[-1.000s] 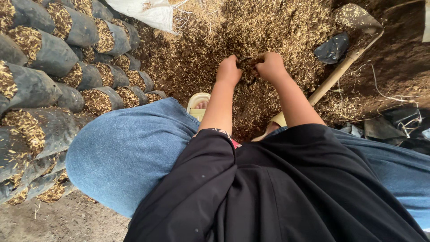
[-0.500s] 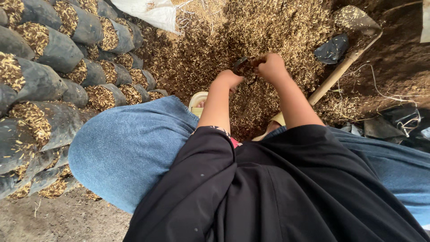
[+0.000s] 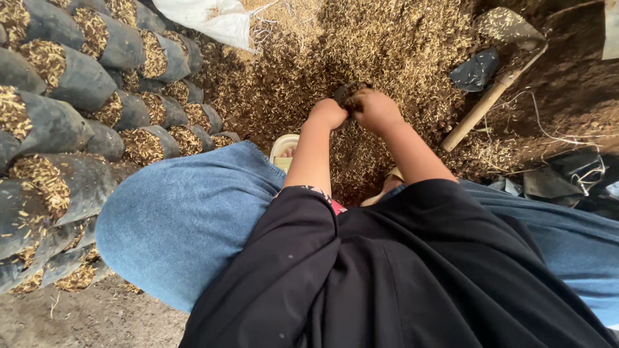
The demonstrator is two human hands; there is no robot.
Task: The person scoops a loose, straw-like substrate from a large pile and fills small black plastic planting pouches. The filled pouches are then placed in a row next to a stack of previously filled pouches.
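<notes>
A small black bag (image 3: 343,95) sits at upper centre of the frame, held between both hands at the near edge of a heap of husk mix (image 3: 387,45); its mouth faces up, seemingly so that loose material can go in without spilling. The left hand (image 3: 327,113) is curled into a fist against the bag's left side, and the right hand (image 3: 376,109) is closed around its right side and rim, the two knuckle rows almost touching, a grip that appears to keep the soft wall from collapsing. Both forearms reach forward between knees in blue denim (image 3: 187,219), below a black sleeve (image 3: 284,258). A pale sandal (image 3: 284,147) shows just left of the left wrist. Filled dark bags (image 3: 97,84), each topped with husk, lie stacked in rows along the left of the frame, within reach. A hoe with a wooden handle (image 3: 483,106) rests on the heap at upper right, beside a white sack (image 3: 213,19) at top centre-left
</notes>
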